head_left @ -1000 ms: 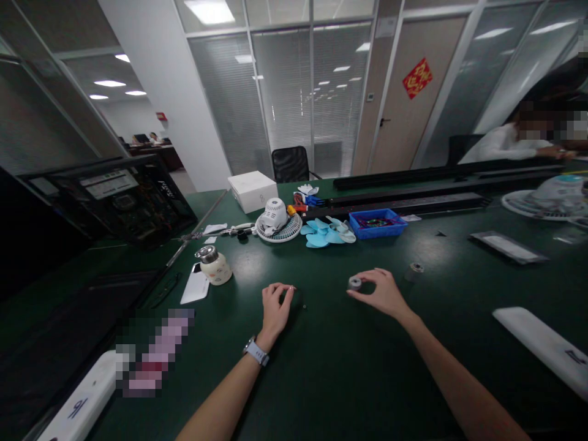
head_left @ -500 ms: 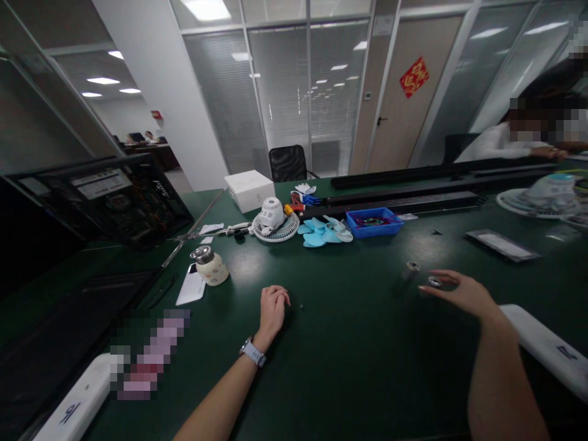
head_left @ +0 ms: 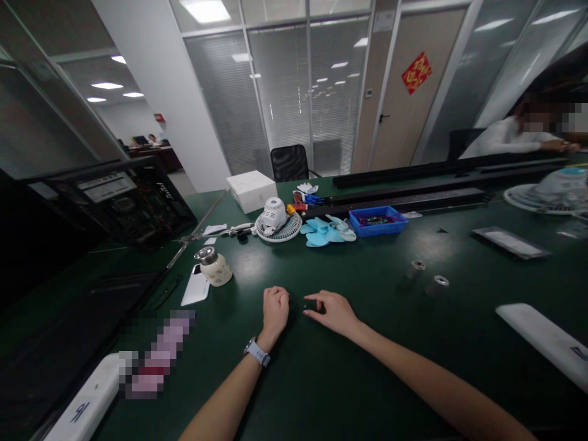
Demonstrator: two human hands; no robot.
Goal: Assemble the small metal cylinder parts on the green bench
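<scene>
My left hand rests on the green table as a loose fist, a watch on its wrist; whatever is inside it is hidden. Just to its right, my right hand lies on the table with thumb and forefinger pinched at a tiny dark part. Farther right stand two small grey cylindrical parts, both apart from my hands.
A white fan body on its grille, blue fan blades and a blue tray lie at the back. A small bottle and a white card are to the left. An open computer case stands far left. A person sits at far right.
My right hand carried a small grey cylinder to the right, set it down beside the other one, then came back to the tiny dark part next to my left hand.
</scene>
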